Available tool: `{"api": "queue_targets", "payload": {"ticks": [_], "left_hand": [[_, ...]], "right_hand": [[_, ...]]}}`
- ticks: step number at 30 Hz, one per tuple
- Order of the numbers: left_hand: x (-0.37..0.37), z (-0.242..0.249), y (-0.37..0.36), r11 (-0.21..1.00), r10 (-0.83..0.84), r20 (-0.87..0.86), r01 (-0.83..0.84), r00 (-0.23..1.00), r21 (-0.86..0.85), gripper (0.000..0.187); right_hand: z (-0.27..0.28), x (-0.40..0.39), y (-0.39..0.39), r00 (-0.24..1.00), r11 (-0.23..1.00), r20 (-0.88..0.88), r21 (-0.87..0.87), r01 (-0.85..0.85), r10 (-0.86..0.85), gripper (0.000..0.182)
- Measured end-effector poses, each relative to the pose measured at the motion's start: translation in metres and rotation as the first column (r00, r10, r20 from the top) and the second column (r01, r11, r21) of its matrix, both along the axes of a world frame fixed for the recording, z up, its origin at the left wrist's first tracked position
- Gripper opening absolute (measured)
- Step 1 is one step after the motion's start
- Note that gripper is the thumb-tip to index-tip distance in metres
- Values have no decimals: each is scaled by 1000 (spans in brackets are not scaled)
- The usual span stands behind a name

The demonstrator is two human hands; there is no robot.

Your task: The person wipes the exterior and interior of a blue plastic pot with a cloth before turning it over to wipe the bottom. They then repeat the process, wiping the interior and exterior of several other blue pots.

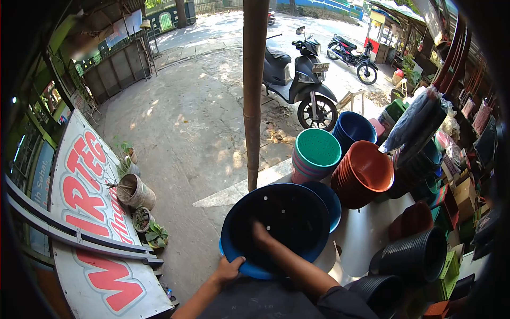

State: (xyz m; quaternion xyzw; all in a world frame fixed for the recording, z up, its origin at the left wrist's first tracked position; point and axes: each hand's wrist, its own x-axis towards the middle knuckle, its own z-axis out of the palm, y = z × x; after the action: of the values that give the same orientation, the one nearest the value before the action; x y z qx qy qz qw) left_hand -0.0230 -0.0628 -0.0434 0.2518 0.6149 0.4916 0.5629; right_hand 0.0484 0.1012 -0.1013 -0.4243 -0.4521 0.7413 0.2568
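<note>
The left hand (pixel 228 270) clamped its fingers on the near rim of the black-and-blue tub (pixel 305 215), positioned before the torso. Inside, the right hand (pixel 260 234) was blurred; finger state was indeterminable.

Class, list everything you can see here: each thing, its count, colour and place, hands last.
Round plastic basin: one, black inside, blue rim, front centre
Holed plastic basket stack: one, green on top, beyond basin
Round plastic bucket stack: one, orange-red, right of baskets
Round plastic tub stack: one, blue, behind buckets
Ribbed plastic stacks: at least two, black, lower right
Upright pole: one, brown, centre
Motorbikes: at least two, mostly black, beyond pole
Lettered signboard: one, white and red, left
Potted plants: several, green, beside signboard
Hanging goods: uncountable, mixed, right
Left hand: one, bare, fingers on basin's rim
Right hand: one, bare, blurred, over basin's inside
</note>
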Motion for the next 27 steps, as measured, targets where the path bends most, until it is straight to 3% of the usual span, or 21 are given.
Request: {"api": "queue_targets", "payload": {"ticks": [2,4,5,6,7,8,9,10,12,14,15,16,17,18,19,20,22,23,24,26,27], "left_hand": [[3,2,2,999,22,51,-21,998,-28,44],[9,4,2,994,68,33,-71,997,88,42],[11,0,3,994,64,27,-66,998,87,42],[13,-8,6,994,76,17,-77,997,77,42],[16,-11,8,994,87,10,-87,996,67,41],[21,-13,9,995,79,12,-80,997,67,41],[27,-14,8,995,72,6,-73,997,67,39],[30,-13,6,996,67,0,-66,998,66,38],[28,-6,2,999,16,-12,-16,1000,28,36],[16,0,3,999,-43,-24,42,999,-7,34],[1,2,2,969,-238,-273,248,932,1,33],[-11,3,0,899,-396,-499,436,771,-40,31],[-17,-3,-2,893,-243,-555,407,795,192,32],[-14,6,-1,894,-247,-550,407,798,189,32],[-10,24,1,975,-72,-330,136,941,174,32],[-8,35,1,987,146,-106,-137,984,89,32],[-18,32,-9,983,170,-100,-162,980,87,37],[-21,20,-14,974,184,-111,-166,977,157,41],[-25,9,-18,959,199,-122,-168,972,227,45],[-31,-12,-26,969,156,-107,-132,982,207,54],[-33,-18,-31,979,103,-90,-84,991,187,63]], "right_hand": [[25,-3,35,859,855,-219,-368,367,-463,52],[42,21,57,649,812,-541,-115,572,-534,49],[64,21,54,644,810,-545,-120,575,-537,49],[96,24,47,580,747,-503,-233,623,-641,49],[113,27,43,512,668,-447,-337,664,-734,50],[111,26,41,507,662,-445,-336,670,-738,50],[106,23,35,650,736,-357,-220,640,-671,48],[99,19,26,769,805,-243,-114,583,-591,47],[65,14,-1,941,869,78,414,270,-329,47],[27,10,-18,968,879,248,454,-148,35,47],[14,11,-24,968,882,250,450,-140,26,47],[6,12,-30,908,802,348,459,-381,232,48],[-2,13,-35,792,669,445,439,-600,418,49],[1,14,-33,790,672,446,433,-601,420,49],[14,16,-25,620,602,559,250,-759,550,50],[27,20,-19,415,499,625,46,-865,662,52],[52,50,-11,305,391,814,105,-914,494,54],[10,61,9,115,192,850,17,-981,514,51],[44,68,21,-72,123,875,-147,-981,478,49],[29,85,28,302,97,953,303,-948,-24,47],[26,83,37,350,109,935,355,-929,-61,50]]}}
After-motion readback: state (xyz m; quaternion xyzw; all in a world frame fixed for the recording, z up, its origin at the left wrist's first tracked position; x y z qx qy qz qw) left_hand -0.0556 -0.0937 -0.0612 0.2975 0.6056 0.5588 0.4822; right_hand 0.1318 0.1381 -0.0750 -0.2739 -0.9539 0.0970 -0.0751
